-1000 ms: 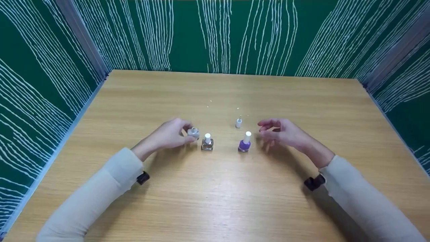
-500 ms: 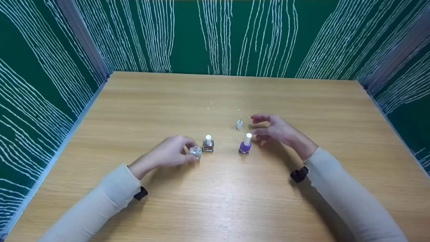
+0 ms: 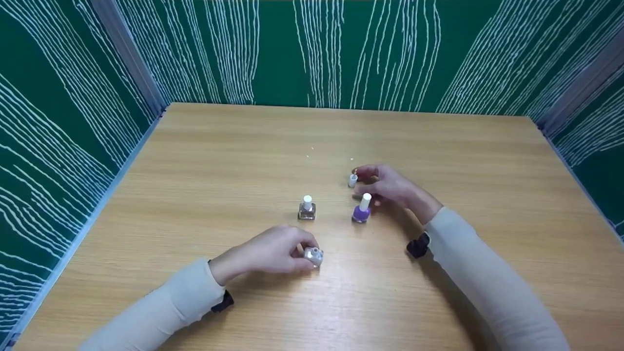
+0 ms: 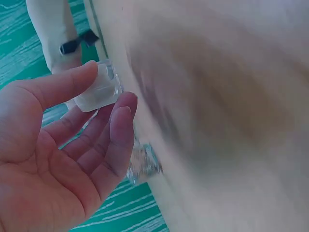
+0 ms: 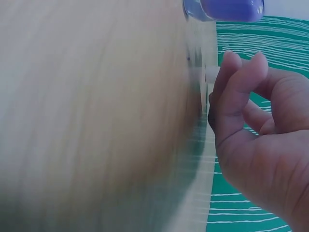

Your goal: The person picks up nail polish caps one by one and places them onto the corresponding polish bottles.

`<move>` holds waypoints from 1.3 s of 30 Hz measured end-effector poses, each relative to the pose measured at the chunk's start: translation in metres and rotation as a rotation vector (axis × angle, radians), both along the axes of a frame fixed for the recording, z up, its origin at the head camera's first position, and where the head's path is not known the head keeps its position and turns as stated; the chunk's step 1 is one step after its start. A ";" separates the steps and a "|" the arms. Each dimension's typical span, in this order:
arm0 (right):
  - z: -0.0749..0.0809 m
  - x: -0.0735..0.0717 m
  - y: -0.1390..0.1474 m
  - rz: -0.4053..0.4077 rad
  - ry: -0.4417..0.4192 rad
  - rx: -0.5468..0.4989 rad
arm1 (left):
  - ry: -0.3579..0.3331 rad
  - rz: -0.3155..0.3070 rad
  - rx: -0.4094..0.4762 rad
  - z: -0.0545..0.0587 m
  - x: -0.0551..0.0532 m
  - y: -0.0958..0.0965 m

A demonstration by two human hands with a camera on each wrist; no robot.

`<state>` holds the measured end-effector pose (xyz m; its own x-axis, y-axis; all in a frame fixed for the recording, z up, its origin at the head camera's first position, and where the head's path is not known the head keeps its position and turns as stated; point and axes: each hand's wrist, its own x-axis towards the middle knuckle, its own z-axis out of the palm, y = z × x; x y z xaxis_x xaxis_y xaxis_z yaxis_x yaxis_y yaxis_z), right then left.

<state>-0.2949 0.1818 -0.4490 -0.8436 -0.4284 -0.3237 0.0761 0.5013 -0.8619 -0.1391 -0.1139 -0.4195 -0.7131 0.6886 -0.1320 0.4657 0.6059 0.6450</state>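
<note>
My left hand (image 3: 275, 251) pinches an uncapped nail polish bottle (image 3: 313, 256) of clear glass with whitish contents, between thumb and fingers; the left wrist view shows the bottle (image 4: 99, 89) close up. A white brush cap (image 3: 352, 181) stands on the table with its brush upward. My right hand (image 3: 390, 187) is beside that cap, with thumb and fingers apart around its right side; in the right wrist view the fingers partly hide the cap (image 5: 211, 75). Just in front of the right hand stands a purple nail polish bottle (image 3: 360, 214) with a white cap.
A capped brownish nail polish bottle (image 3: 307, 209) stands between the hands, left of the purple one. Tiny white specks lie on the wooden table (image 3: 234, 146) farther back. Green panels (image 3: 278, 53) with white lines rise at the back and sides.
My left hand has carried the clear bottle toward me and to the right, past the brownish bottle. The right hand has moved left to the white brush cap.
</note>
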 end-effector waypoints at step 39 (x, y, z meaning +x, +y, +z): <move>-0.001 -0.001 -0.011 -0.021 0.047 0.087 | 0.108 0.017 0.095 -0.007 -0.007 0.041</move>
